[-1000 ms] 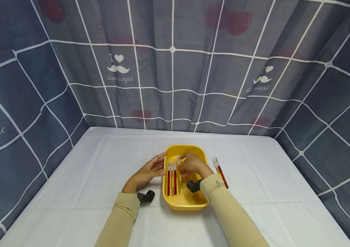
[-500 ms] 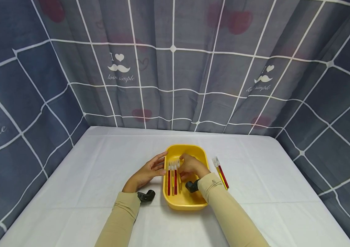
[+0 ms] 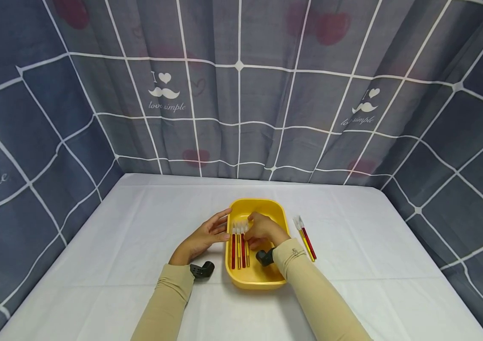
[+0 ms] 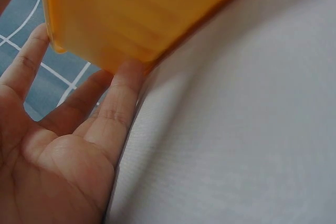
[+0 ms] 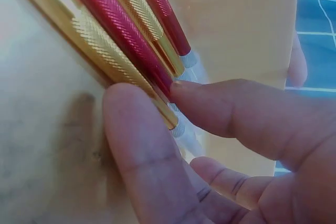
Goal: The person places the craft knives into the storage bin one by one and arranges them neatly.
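A yellow tray (image 3: 258,285) stands on the table. Red and gold craft knives with knurled handles and clear caps lie side by side along its left half. My right hand (image 3: 264,228) reaches inside and pinches the rightmost gold craft knife (image 5: 105,51) near its capped end. In the right wrist view the thumb tip also meets the neighbouring red craft knife (image 5: 126,40). My left hand (image 3: 200,240) rests its extended fingers against the tray's left side, as the left wrist view shows with the yellow wall (image 4: 121,19).
Two more capped knives, one red (image 3: 308,242) and one gold, lie together on the white tablecloth (image 3: 139,227) right of the tray. A grey checked curtain (image 3: 224,94) encloses the table at the back and sides.
The gold craft knife in my right hand has shifted left and straightened, and now lies close beside the others. My left hand has stayed at the tray's side.
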Demonstrator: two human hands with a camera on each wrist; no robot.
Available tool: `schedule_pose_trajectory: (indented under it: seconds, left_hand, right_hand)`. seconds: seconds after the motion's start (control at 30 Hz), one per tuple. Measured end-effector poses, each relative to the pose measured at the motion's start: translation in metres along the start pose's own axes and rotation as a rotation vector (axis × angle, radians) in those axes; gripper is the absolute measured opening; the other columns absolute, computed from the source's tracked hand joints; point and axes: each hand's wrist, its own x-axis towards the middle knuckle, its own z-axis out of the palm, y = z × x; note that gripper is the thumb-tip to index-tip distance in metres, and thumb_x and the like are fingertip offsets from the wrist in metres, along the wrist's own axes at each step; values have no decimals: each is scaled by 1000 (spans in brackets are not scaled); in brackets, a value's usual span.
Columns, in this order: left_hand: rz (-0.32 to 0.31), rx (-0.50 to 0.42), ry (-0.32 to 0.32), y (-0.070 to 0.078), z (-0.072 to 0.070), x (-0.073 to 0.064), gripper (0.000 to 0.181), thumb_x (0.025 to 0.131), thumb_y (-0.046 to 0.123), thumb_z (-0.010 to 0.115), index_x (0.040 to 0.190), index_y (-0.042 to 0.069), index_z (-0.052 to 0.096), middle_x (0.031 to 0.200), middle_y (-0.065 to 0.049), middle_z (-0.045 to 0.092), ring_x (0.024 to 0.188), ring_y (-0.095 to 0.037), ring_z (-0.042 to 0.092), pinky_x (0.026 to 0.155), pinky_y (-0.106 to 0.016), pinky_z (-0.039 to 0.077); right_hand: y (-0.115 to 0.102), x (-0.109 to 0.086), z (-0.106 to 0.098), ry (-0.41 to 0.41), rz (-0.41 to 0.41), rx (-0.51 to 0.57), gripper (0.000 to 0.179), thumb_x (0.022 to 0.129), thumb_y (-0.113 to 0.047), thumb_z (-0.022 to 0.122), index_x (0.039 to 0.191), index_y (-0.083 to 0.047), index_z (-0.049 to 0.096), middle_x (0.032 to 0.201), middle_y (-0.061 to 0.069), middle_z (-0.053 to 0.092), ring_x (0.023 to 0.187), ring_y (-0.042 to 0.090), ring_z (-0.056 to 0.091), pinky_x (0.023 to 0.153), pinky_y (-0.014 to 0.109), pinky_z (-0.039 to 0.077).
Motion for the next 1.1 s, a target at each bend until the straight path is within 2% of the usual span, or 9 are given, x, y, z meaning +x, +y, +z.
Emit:
schedule_pose_trajectory:
  seconds: [0.23, 0.47, 0.77, 0.9, 0.97, 1.03, 1.1]
  left_hand:
    - [0, 0, 0, 1, 1, 0, 86, 103, 8, 74, 173, 12, 25, 174, -27, 26, 158, -46, 33, 124, -50, 37]
    - [-5, 3, 2, 1, 1, 1, 84, 104, 7, 72, 173, 13, 25, 174, -27, 25, 158, -46, 32, 127, -56, 31]
    - [-6, -12, 0, -2, -1, 1, 87, 103, 10, 74, 174, 14, 25, 174, -26, 25, 159, -45, 33, 126, -53, 34]
    - [-1, -13, 3, -2, -1, 1, 87, 102, 10, 75, 174, 14, 25, 173, -27, 26, 158, -45, 33, 125, -51, 36]
    - [2, -10, 1, -2, -1, 1, 87, 102, 11, 75, 174, 13, 25, 173, -27, 26, 158, -46, 33, 125, -50, 36]
    - [6, -9, -2, -3, -2, 2, 87, 102, 10, 75, 173, 13, 25, 173, -27, 26, 158, -46, 33, 125, -49, 37]
    - [11, -8, -5, -4, -2, 3, 87, 102, 9, 75, 173, 12, 25, 173, -27, 26, 158, -46, 32, 124, -48, 38]
  right_hand:
    - [0, -3, -9, 0, -44, -20, 66, 96, 4, 72, 155, 6, 42, 86, 17, 73, 67, 19, 71, 64, 32, 65]
    - [-3, -7, -26, -29, -102, -64, 51, 100, -8, 73, 146, 4, 54, 89, 15, 70, 71, 21, 69, 74, 37, 66]
    - [-1, -22, -47, -118, -274, 88, 53, 102, -10, 71, 150, 6, 54, 105, 16, 69, 92, 26, 72, 91, 47, 65]
    - [4, -27, -57, -163, -350, 157, 52, 106, -8, 67, 153, 7, 51, 115, 24, 69, 108, 43, 71, 93, 44, 64]
    - [8, -30, -62, -184, -371, 208, 52, 106, -6, 65, 154, 9, 49, 118, 27, 69, 114, 47, 69, 94, 44, 64]
    - [12, -32, -66, -195, -381, 268, 54, 106, -3, 64, 155, 10, 46, 116, 26, 69, 112, 43, 70, 95, 44, 63]
    - [15, -34, -70, -192, -387, 320, 55, 106, -1, 64, 156, 11, 45, 112, 17, 70, 108, 34, 72, 96, 43, 63]
